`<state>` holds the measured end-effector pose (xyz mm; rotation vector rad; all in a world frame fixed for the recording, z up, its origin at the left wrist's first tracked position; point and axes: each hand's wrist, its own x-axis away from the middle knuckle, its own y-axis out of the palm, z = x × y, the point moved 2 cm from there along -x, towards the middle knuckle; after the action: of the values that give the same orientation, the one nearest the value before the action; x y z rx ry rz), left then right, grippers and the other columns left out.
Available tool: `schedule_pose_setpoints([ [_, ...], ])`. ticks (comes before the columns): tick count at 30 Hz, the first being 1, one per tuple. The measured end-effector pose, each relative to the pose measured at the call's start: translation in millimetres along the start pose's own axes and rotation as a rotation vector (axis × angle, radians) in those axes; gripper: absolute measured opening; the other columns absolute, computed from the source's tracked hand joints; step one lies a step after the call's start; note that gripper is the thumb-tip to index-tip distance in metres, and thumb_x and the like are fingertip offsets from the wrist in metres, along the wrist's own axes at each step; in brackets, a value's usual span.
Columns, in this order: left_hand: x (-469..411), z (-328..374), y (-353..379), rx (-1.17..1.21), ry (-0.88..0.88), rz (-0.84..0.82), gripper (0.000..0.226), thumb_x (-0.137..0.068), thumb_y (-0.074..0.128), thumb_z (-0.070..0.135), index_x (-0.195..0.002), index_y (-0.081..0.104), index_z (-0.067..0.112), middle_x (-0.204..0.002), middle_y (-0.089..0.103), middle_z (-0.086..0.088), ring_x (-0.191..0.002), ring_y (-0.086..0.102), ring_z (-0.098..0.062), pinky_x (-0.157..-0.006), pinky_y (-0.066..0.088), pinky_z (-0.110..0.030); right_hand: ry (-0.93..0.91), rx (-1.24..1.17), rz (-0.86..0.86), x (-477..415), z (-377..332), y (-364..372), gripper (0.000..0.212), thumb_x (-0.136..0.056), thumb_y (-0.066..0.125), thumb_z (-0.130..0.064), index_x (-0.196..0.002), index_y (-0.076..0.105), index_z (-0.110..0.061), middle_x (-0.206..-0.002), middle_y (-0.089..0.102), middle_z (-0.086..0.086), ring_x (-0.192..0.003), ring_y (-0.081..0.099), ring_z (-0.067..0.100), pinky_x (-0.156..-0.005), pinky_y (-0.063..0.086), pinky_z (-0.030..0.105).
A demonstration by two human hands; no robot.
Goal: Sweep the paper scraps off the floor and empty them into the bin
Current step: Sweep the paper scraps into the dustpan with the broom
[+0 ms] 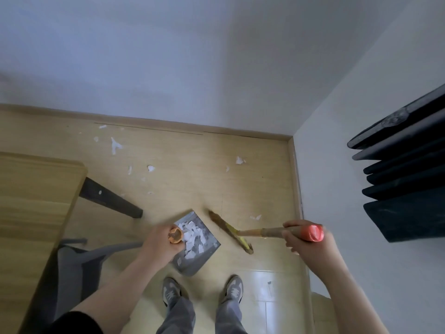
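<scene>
Grey metal dustpan point(190, 268) part-filled with white paper scraps point(192, 239); loose scraps point(115, 145) lie at eleven o'clock. Left hand point(159, 242) grips its handle, right hand point(301, 239) grips the wooden broom point(231, 231).

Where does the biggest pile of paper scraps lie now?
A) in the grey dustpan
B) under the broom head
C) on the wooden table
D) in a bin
A: the white paper scraps are heaped in the dustpan, whose handle the left hand grips; the broom in the right hand is beside it.
</scene>
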<state>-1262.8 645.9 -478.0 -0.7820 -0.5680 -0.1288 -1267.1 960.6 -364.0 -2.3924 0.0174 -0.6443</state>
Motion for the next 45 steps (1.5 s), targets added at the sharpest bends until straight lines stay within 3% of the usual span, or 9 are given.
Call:
schedule_pose_setpoints([
  [5, 18, 12, 7, -0.025, 0.048, -0.01, 0.008, -0.069, 0.073, 0.009, -0.075, 0.071, 0.013, -0.077, 0.072, -0.001, -0.075, 0.067, -0.018, -0.072, 0.05, -0.032, 0.036, -0.038, 0.084, 15, 17, -16, 0.044, -0.082, 0.061, -0.008, -0.067, 0.076, -0.046, -0.084, 0.069, 0.003, -0.073, 0.062, 0.036, -0.072, 0.056, 0.05],
  [10, 24, 34, 22, -0.056, 0.069, -0.084, 0.016, -0.069, 0.075, 0.01, -0.071, 0.066, 0.022, -0.076, 0.072, 0.001, -0.075, 0.067, -0.016, -0.07, 0.051, -0.029, 0.152, -0.11, 0.217, 25, 53, -41, 0.027, -0.084, 0.06, -0.017, -0.085, 0.08, -0.034, -0.092, 0.072, -0.008, -0.069, 0.067, 0.016, -0.078, 0.06, 0.043],
  [18, 25, 59, 56, -0.086, 0.052, -0.121, 0.032, -0.065, 0.078, 0.017, -0.063, 0.056, 0.04, -0.076, 0.069, 0.008, -0.073, 0.066, -0.014, -0.071, 0.054, -0.031, 0.265, -0.259, 0.433, 14, 92, -67, 0.029, -0.083, 0.061, -0.011, -0.057, 0.063, -0.023, -0.074, 0.07, 0.019, -0.079, 0.066, 0.044, -0.072, 0.056, 0.047],
  [24, 23, 77, 85, -0.052, 0.02, -0.105, 0.029, -0.065, 0.074, 0.01, -0.062, 0.059, 0.035, -0.074, 0.071, 0.002, -0.073, 0.066, -0.018, -0.071, 0.052, -0.031, 0.362, -0.237, 0.38, -16, 129, -66, 0.01, -0.08, 0.061, -0.013, -0.076, 0.066, -0.006, -0.066, 0.06, 0.018, -0.062, 0.047, 0.023, -0.06, 0.041, 0.032],
  [27, 19, 85, 92, -0.056, 0.002, -0.101, 0.028, -0.063, 0.073, 0.01, -0.063, 0.059, 0.034, -0.071, 0.07, 0.003, -0.072, 0.066, -0.019, -0.069, 0.052, -0.031, 0.28, -0.118, 0.264, -27, 134, -56, 0.019, -0.075, 0.058, -0.013, -0.071, 0.053, 0.004, -0.057, 0.041, 0.008, -0.058, 0.034, 0.018, -0.054, 0.031, 0.029],
  [31, 12, 89, 97, -0.073, -0.006, -0.085, 0.027, -0.059, 0.075, 0.011, -0.063, 0.059, 0.032, -0.069, 0.069, -0.001, -0.073, 0.067, -0.024, -0.066, 0.051, -0.031, 0.139, -0.015, 0.149, -25, 131, -50, 0.02, -0.073, 0.056, -0.018, -0.063, 0.048, -0.003, -0.058, 0.044, 0.018, -0.053, 0.035, 0.018, -0.049, 0.028, 0.026],
  [35, 12, 95, 98, -0.064, -0.035, -0.083, 0.029, -0.058, 0.077, 0.011, -0.062, 0.057, 0.032, -0.064, 0.063, 0.002, -0.066, 0.06, -0.022, -0.063, 0.047, -0.027, 0.081, -0.021, 0.029, -13, 122, -64, 0.012, -0.077, 0.067, -0.011, -0.068, 0.072, -0.017, -0.062, 0.064, 0.004, -0.053, 0.056, 0.018, -0.054, 0.049, 0.031],
  [39, 14, 90, 97, -0.036, -0.048, -0.074, 0.029, -0.06, 0.078, 0.012, -0.063, 0.058, 0.033, -0.068, 0.068, 0.0, -0.07, 0.064, -0.021, -0.064, 0.047, -0.027, 0.072, -0.101, -0.005, -6, 106, -86, 0.049, -0.085, 0.06, -0.002, -0.057, 0.074, -0.04, -0.068, 0.064, 0.005, -0.062, 0.063, 0.02, -0.062, 0.058, 0.033],
  [45, 13, 81, 94, -0.022, -0.051, -0.082, 0.021, -0.06, 0.073, 0.013, -0.065, 0.06, 0.029, -0.067, 0.073, 0.002, -0.075, 0.069, -0.019, -0.071, 0.055, -0.033, 0.048, -0.112, 0.01, 0, 99, -93, 0.037, -0.085, 0.059, -0.006, -0.07, 0.08, -0.033, -0.079, 0.062, 0.017, -0.07, 0.065, 0.026, -0.07, 0.06, 0.043],
])
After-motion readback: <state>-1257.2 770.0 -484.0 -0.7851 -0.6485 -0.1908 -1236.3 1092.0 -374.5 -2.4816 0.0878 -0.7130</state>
